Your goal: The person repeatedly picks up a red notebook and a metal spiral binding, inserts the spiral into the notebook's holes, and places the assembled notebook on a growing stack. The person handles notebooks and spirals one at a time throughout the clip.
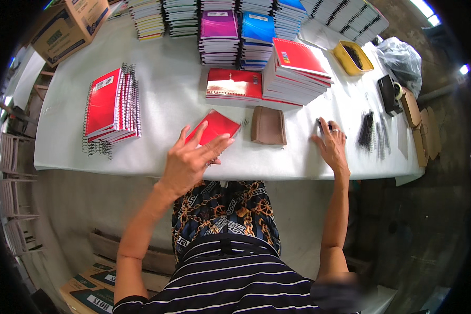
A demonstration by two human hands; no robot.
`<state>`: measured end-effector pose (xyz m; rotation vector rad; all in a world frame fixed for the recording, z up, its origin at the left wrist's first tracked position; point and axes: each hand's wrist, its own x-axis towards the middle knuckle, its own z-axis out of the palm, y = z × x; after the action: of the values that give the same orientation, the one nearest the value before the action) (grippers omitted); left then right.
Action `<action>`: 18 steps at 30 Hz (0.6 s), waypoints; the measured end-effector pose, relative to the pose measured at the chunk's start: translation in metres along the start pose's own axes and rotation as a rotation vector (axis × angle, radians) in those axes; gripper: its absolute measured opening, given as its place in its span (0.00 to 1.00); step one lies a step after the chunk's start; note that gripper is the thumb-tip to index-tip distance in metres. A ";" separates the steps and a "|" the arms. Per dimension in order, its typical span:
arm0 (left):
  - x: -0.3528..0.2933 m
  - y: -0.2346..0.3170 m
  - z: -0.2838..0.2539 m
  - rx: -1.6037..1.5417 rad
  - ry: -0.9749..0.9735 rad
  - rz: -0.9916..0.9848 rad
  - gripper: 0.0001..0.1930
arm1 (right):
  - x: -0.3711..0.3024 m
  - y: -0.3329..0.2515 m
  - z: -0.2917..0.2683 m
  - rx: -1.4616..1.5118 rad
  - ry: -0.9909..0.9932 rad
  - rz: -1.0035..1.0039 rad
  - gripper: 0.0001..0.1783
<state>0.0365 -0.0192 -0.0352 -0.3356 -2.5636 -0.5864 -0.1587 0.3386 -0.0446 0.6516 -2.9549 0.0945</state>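
A red notebook [219, 127] lies askew on the table, a loose wire coil [242, 127] sticking out past its right edge. Over its near side is my left hand [191, 159], fingers spread and touching the cover. My right hand [332, 146] rests on the table farther right, fingers bent down over a small dark object [318, 124] mostly hidden under them. Between the hands sits a brown, block-like pad [268, 125]. Several dark binding coils [368, 130] lie right of my right hand.
Red coil-bound notebooks [102, 107] are piled at left. Stacks of red notebooks [301, 57], purple notebooks [219, 26] and blue notebooks [257, 29] stand beyond my hands. A yellow tub [369, 62], a tape dispenser [390, 94] and a cardboard box [70, 31] edge the table [162, 57].
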 end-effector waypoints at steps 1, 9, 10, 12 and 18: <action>-0.007 0.004 0.007 0.051 -0.011 -0.007 0.35 | -0.003 0.002 0.006 0.019 0.057 -0.021 0.28; -0.008 0.012 0.020 0.326 0.000 -0.187 0.32 | -0.032 -0.055 0.009 0.366 0.378 -0.114 0.19; -0.009 0.015 0.019 0.340 -0.011 -0.187 0.31 | -0.043 -0.084 0.000 0.584 0.310 -0.216 0.13; -0.009 0.020 0.018 0.320 -0.007 -0.218 0.30 | -0.064 -0.148 -0.021 0.672 0.248 -0.457 0.14; 0.001 0.026 0.020 0.252 0.068 -0.253 0.30 | -0.061 -0.200 -0.038 0.678 0.270 -0.637 0.15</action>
<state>0.0360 0.0126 -0.0419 0.0943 -2.5932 -0.3471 -0.0154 0.1861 -0.0076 1.4735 -2.2812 1.0412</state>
